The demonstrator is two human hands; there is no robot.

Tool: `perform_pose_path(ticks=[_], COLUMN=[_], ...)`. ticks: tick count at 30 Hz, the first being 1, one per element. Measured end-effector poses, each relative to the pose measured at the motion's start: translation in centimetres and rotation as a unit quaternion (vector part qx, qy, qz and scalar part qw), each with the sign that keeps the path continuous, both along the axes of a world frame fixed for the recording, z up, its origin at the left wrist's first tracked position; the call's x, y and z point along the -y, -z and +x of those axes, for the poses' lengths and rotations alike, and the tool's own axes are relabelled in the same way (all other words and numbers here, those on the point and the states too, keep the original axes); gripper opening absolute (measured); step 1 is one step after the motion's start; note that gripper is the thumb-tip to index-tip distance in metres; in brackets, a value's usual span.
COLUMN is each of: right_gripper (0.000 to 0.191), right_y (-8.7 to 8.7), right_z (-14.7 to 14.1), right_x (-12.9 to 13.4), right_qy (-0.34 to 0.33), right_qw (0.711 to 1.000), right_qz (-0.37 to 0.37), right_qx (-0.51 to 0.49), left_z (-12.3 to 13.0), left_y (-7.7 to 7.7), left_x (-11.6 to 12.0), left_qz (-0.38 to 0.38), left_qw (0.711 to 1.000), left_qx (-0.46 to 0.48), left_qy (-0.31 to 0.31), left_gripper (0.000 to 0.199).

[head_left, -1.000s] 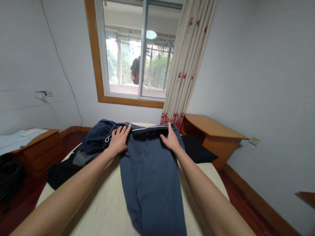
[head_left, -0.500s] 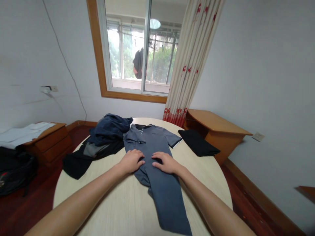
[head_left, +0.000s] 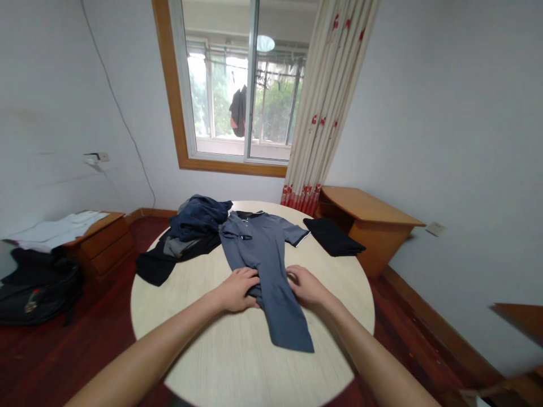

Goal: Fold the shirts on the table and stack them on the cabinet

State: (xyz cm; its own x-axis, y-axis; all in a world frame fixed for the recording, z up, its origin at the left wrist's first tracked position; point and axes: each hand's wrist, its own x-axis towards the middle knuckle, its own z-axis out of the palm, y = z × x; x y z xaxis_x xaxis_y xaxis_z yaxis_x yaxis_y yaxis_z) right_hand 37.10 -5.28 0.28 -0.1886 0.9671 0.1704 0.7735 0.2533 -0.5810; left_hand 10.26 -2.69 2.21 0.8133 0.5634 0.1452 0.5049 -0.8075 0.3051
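Observation:
A grey short-sleeved shirt [head_left: 271, 260] with a dark, white-edged collar lies on a round pale table [head_left: 220, 350]. Its lower part is partly folded over, and one strip reaches toward the near edge. At the left side of the shirt, my left hand [head_left: 242, 289] has its fingers on the cloth, curled at the edge; what lies under them is hidden. My right hand [head_left: 306, 284] rests at the right edge of the shirt, fingers bent, their tips against the cloth.
A heap of dark blue clothes [head_left: 199, 217] sits at the table's back left. Folded black cloth [head_left: 333, 237] lies at the right. Beyond stand a wooden desk [head_left: 369, 206], a low cabinet [head_left: 106, 243] with papers, and a black bag [head_left: 38, 288].
Both hands have moved down along the shirt to its side edges, the right one now further out. The view has shifted, showing more of the table's near edge.

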Motion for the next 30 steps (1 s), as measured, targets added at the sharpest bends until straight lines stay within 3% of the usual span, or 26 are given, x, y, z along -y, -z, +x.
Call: perform_pose_path(ticks=[2, 4, 7, 9, 15, 21, 23, 27, 30], right_gripper=[0.044, 0.054, 0.076, 0.087, 0.050, 0.046, 0.053, 0.070, 0.064], right_y=[0.4, 0.8, 0.9, 0.5, -2.1, -3.1, -3.3, -3.2, -3.4], right_z=[-0.9, -1.7, -2.4, -2.3, 2.6, 7.5, 7.6, 6.5, 6.0], right_x=[0.6, 1.1, 1.8, 2.1, 1.8, 2.9, 3.9, 6.1, 7.1], right_qy=[-0.016, 0.003, 0.005, -0.005, 0.113, 0.150, 0.121, -0.008, -0.046], right_qw=[0.986, 0.949, 0.894, 0.876, 0.924, 0.949, 0.950, 0.929, 0.919], right_qz=[-0.036, -0.092, -0.175, -0.186, -0.055, -0.066, -0.119, -0.265, -0.289], right_qx=[-0.165, -0.301, -0.413, -0.444, -0.361, -0.269, -0.261, -0.260, -0.265], left_z=[0.6, 0.9, 0.6, -0.3, -6.5, -12.7, -13.8, -14.4, -14.4], left_y=[0.5, 0.8, 0.5, -0.2, -4.0, -7.0, -7.1, -7.0, -7.2], left_x=[0.2, 0.4, 0.6, 0.7, 1.1, 1.9, 2.2, 2.9, 3.5], left_qz=[0.015, 0.025, 0.030, 0.029, -0.015, -0.056, -0.064, -0.101, -0.151], left_qw=[1.000, 0.999, 0.999, 0.999, 0.988, 0.986, 0.987, 0.988, 0.985], left_qx=[0.013, 0.022, 0.022, 0.030, 0.139, 0.132, 0.120, 0.079, 0.029], left_qy=[0.011, 0.010, -0.014, -0.034, -0.067, -0.088, -0.091, -0.081, -0.080], left_gripper=[0.031, 0.027, 0.025, 0.025, 0.020, 0.016, 0.019, 0.021, 0.027])
